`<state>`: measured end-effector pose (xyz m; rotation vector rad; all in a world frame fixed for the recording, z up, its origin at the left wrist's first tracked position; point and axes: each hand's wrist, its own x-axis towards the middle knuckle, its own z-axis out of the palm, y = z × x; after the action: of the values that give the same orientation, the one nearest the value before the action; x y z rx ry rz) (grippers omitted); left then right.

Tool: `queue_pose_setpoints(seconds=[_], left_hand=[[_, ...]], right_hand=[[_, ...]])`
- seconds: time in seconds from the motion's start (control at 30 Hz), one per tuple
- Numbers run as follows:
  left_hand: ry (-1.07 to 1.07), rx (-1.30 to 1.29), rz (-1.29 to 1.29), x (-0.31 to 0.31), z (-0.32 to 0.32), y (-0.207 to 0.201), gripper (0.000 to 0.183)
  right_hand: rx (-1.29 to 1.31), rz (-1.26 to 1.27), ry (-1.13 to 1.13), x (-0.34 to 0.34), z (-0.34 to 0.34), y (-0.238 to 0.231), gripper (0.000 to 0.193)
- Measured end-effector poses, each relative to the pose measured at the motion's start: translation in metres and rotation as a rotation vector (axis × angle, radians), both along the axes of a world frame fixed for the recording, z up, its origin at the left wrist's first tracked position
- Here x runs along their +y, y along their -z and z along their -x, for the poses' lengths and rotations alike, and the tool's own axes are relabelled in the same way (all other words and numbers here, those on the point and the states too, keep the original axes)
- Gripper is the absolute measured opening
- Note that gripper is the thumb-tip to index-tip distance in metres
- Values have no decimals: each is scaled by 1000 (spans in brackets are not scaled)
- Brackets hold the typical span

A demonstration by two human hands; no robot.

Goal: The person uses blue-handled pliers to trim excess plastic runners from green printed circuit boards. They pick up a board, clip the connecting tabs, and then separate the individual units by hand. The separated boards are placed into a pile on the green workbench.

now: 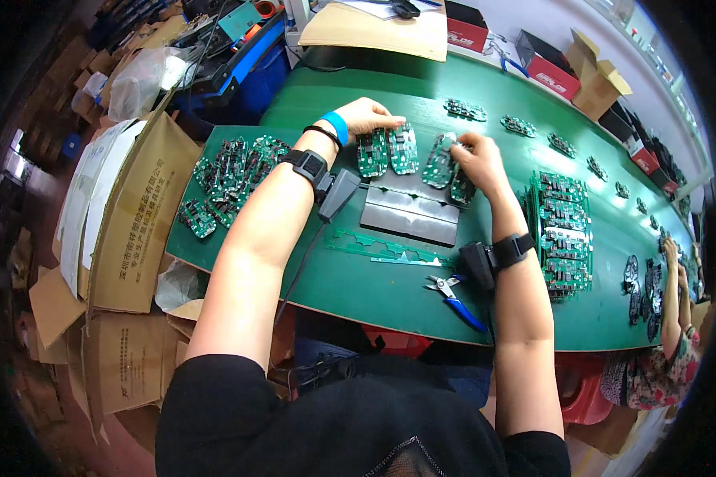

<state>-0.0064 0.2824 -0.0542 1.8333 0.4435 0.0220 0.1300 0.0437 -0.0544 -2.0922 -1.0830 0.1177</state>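
My left hand (364, 118) reaches over the bench with its fingers closed at the top edge of a green circuit board (403, 149). Just left of that stands another rounded board (371, 154). My right hand (480, 161) pinches a circuit board (437, 161) near its upper right edge; a further board (461, 188) lies partly hidden under these fingers. Below the boards sits a grey metal block (410, 216) with a grooved top. In front of it lie a green cut-out board frame strip (382, 245) and blue-handled side cutters (457, 302) with their jaws apart.
A heap of boards (229, 179) covers the bench's left end. Stacked board panels (563, 234) stand right of my right arm. Separate boards (519, 126) form a row along the back. Cardboard boxes (131, 230) crowd the left. A co-worker's hands (675, 266) work at far right.
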Motion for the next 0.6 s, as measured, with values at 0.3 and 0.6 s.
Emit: queue_pose_setpoints(seconds=[0.3, 0.6], left_hand=[[-416, -309, 146, 35, -31, -16, 33], [-640, -228, 32, 43, -116, 37, 33]], right_hand=[[243, -211, -264, -61, 79, -60, 19], [683, -120, -290, -91, 93, -44, 21]])
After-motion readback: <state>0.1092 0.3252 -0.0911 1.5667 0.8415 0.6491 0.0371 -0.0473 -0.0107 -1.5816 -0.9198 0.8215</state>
